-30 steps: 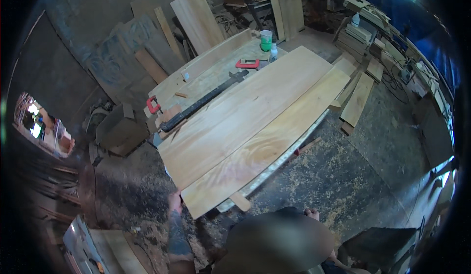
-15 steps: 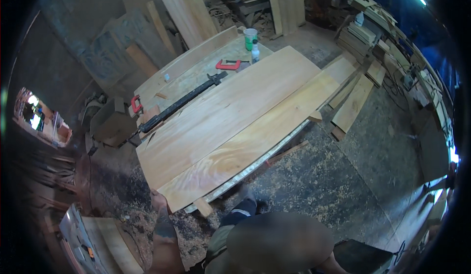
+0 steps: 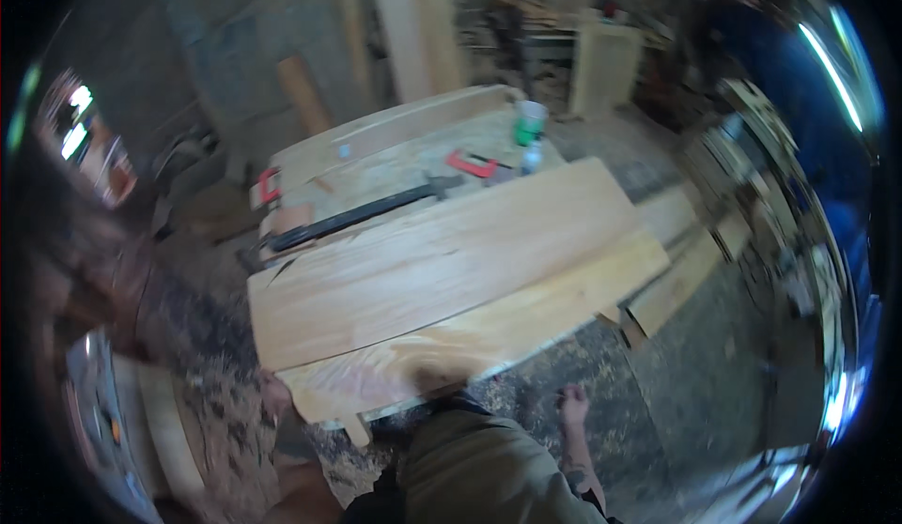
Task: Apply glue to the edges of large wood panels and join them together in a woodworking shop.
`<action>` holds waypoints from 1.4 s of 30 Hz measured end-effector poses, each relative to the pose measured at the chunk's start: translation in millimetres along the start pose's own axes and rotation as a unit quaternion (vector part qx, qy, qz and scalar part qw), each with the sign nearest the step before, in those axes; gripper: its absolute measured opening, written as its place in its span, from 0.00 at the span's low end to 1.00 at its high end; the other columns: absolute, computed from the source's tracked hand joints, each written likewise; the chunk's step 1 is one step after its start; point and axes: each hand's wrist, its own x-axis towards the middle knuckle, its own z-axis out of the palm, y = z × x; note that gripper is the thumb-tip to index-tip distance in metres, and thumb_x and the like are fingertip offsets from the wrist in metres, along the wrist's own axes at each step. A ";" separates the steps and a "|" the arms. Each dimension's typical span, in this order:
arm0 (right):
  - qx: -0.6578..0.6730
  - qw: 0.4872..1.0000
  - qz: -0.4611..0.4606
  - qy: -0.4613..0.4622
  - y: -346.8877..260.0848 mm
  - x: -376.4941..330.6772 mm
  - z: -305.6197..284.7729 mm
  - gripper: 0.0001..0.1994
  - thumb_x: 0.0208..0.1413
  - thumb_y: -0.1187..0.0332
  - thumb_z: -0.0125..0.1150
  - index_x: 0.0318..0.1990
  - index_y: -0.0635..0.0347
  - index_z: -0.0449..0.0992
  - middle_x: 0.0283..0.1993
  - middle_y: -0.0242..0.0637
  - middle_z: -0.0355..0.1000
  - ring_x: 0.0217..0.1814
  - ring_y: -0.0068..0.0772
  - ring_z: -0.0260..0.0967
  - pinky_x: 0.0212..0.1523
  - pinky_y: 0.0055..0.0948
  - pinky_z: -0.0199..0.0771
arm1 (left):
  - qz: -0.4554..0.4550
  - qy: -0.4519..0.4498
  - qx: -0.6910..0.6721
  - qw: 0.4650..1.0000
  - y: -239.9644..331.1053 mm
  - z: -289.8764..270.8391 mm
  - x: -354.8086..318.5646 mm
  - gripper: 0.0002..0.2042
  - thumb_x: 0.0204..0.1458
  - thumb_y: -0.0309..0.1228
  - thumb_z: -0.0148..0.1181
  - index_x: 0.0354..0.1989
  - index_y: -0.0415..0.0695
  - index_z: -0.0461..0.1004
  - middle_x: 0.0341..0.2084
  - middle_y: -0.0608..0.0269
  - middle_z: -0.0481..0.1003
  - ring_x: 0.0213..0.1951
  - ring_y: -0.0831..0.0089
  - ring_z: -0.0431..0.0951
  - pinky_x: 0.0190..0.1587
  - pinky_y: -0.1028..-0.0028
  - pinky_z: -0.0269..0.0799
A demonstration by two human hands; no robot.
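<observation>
Two pale planks lie side by side on a worktable, their long edges together along a thin dark seam. The wider plank (image 3: 451,256) is on the far side, the narrower, yellower plank (image 3: 507,327) on the near side. At the near left corner, my left hand (image 3: 275,396) is closed on the end of the narrower plank, its fingers partly hidden and blurred. My right hand (image 3: 572,404) hangs over the floor, apart from the planks; its fingers look bent, but blur hides whether anything is in them. A small wooden strip (image 3: 356,429) sticks out from under the near edge.
Beyond the planks are a black bar clamp (image 3: 362,216), red C-clamps (image 3: 472,163), a white-and-green can (image 3: 530,124) and a bottle (image 3: 532,158). More boards (image 3: 672,280) lie at the right. Shavings cover the floor (image 3: 357,463). Panels (image 3: 418,36) lean at the back.
The view has swung, so the planks lie more level across it. My right hand has come into sight near the planks' front edge. My left hand stays at the same corner.
</observation>
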 end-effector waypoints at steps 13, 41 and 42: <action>-0.354 0.906 -0.122 0.197 -222.7 256.3 -60.9 0.36 0.63 0.43 0.59 0.54 0.80 0.70 0.51 0.56 0.75 0.50 0.49 0.73 0.55 0.44 0.71 | 0.029 -0.326 -0.154 0.932 7.1 -74.7 -5.6 0.31 0.63 0.59 0.45 0.63 0.47 0.71 0.55 0.41 0.75 0.57 0.40 0.73 0.59 0.51 0.68; -0.089 0.970 -0.157 0.161 -161.8 295.1 -53.3 0.46 0.48 0.56 0.78 0.67 0.67 0.55 0.59 0.57 0.71 0.61 0.54 0.71 0.63 0.45 0.69 | 0.341 -0.117 -0.110 0.926 271.2 -121.7 -196.1 0.35 0.63 0.56 0.46 0.74 0.49 0.53 0.68 0.38 0.53 0.68 0.41 0.57 0.67 0.46 0.59; -0.090 0.974 -0.124 0.169 -175.0 294.4 -41.7 0.45 0.48 0.55 0.77 0.66 0.68 0.55 0.58 0.57 0.72 0.60 0.54 0.72 0.62 0.44 0.70 | 0.348 -0.109 -0.107 0.925 283.2 -129.5 -211.2 0.35 0.63 0.56 0.46 0.74 0.48 0.53 0.68 0.38 0.54 0.67 0.41 0.57 0.66 0.47 0.59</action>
